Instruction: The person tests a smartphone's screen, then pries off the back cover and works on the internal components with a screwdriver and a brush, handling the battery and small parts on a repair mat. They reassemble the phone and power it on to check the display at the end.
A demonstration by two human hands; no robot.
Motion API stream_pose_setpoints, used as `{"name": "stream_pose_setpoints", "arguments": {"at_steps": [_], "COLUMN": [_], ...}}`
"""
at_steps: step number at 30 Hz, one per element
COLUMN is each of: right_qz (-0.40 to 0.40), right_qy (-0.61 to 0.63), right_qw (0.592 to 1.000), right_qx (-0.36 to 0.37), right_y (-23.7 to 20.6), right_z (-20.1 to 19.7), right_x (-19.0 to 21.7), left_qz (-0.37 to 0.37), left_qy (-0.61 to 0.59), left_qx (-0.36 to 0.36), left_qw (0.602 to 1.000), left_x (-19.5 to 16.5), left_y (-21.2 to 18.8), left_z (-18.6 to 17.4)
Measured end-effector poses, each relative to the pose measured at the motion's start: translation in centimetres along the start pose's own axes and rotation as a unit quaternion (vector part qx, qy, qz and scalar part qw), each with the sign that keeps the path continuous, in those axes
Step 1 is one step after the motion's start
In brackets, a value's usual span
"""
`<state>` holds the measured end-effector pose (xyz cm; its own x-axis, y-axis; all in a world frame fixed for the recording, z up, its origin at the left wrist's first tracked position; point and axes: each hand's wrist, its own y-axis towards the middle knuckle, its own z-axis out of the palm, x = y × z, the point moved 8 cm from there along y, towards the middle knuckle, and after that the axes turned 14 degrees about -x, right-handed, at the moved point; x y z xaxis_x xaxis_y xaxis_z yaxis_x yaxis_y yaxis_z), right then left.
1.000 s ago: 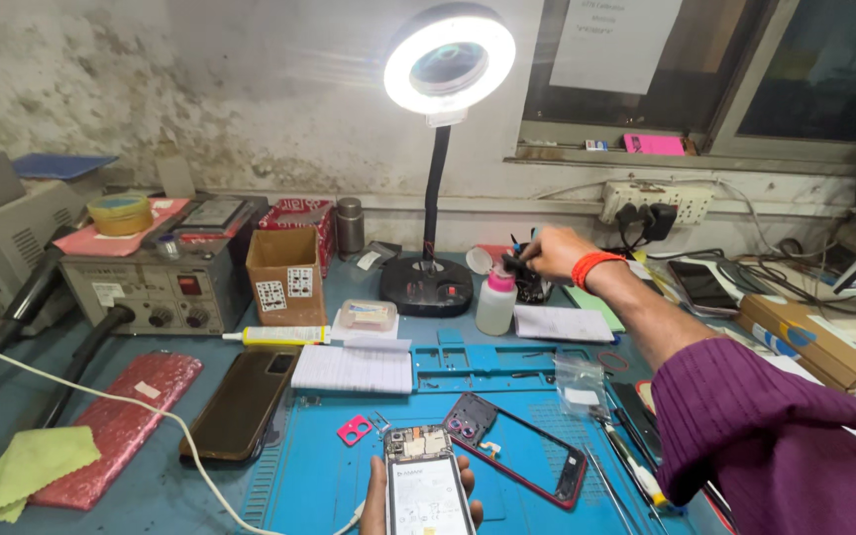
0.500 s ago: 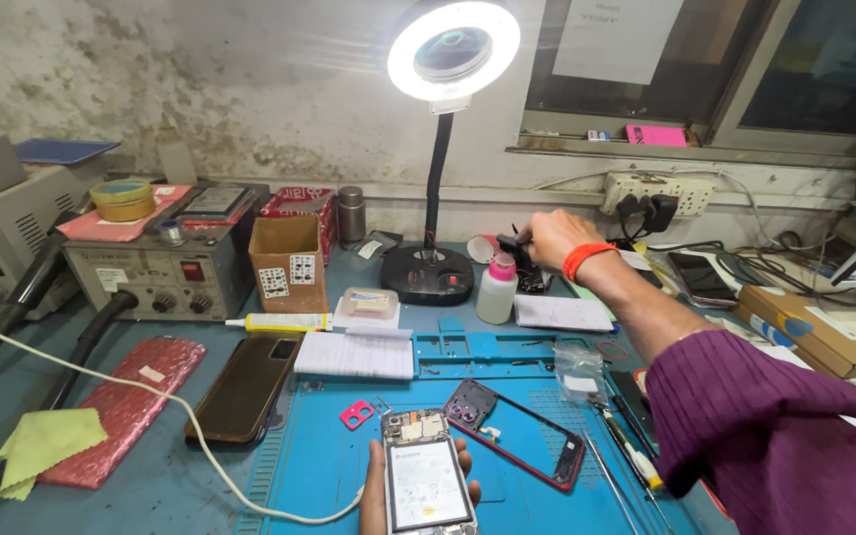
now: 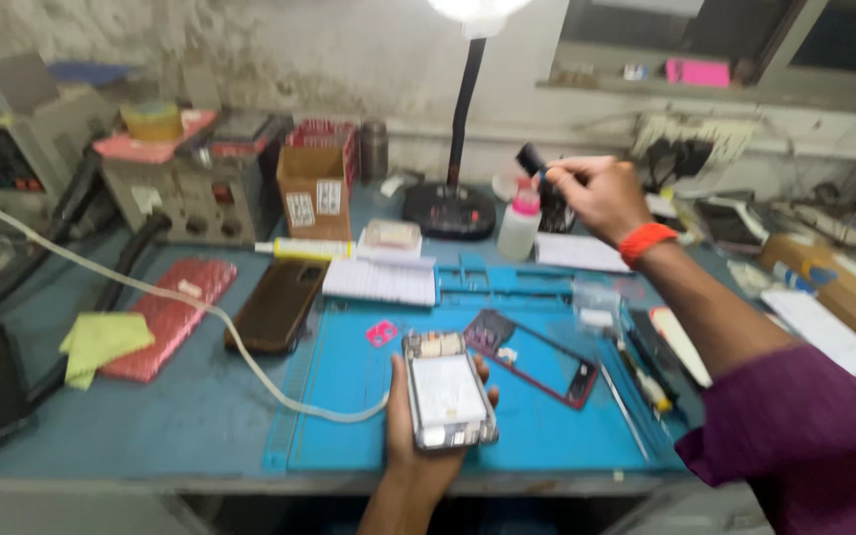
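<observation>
My left hand [image 3: 418,436] holds an opened phone [image 3: 445,396] with its back off, low over the blue work mat [image 3: 349,416]. My right hand [image 3: 596,193] is raised above the bench's far side and grips a small dark tool [image 3: 532,160] by its handle. Just below that hand stands a white bottle with a pink cap [image 3: 519,223]. A detached red-framed phone screen [image 3: 537,357] lies on the mat to the right of the held phone.
A lamp base [image 3: 448,210] and its stem stand at the back centre. A cardboard box [image 3: 314,188], a grey bench unit [image 3: 185,193], a dark phone [image 3: 277,305], a red case [image 3: 172,315] and a yellow cloth [image 3: 99,342] lie to the left. A white cable [image 3: 200,307] crosses the bench. Tools [image 3: 646,367] lie at the mat's right.
My right hand has lifted from the back of the bench with the dark tool in it. The view has tilted down and come nearer. The left hand keeps the phone.
</observation>
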<state>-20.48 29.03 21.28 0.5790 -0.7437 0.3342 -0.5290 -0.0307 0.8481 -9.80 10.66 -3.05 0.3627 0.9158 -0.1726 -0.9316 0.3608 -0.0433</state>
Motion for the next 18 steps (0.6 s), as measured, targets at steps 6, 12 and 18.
{"name": "stream_pose_setpoints", "arguments": {"at_steps": [6, 12, 18], "right_qz": [0.004, 0.052, 0.117], "right_qy": [-0.004, -0.011, 0.005], "right_qw": [1.0, 0.998, 0.991], "right_qx": [0.02, 0.02, -0.066], "right_y": [-12.3, -22.0, -24.3], "right_z": [-6.5, -7.5, -7.8], "right_x": [5.4, 11.2, 11.7], "left_qz": [0.004, 0.007, 0.059], "left_qy": [0.009, -0.021, 0.005], "left_qx": [-0.104, -0.128, -0.199], "left_qw": [0.995, 0.992, 0.978], "left_x": [0.6, 1.8, 1.8], "left_y": [0.0, -0.5, -1.5], "left_z": [-1.2, -0.5, -0.1]}}
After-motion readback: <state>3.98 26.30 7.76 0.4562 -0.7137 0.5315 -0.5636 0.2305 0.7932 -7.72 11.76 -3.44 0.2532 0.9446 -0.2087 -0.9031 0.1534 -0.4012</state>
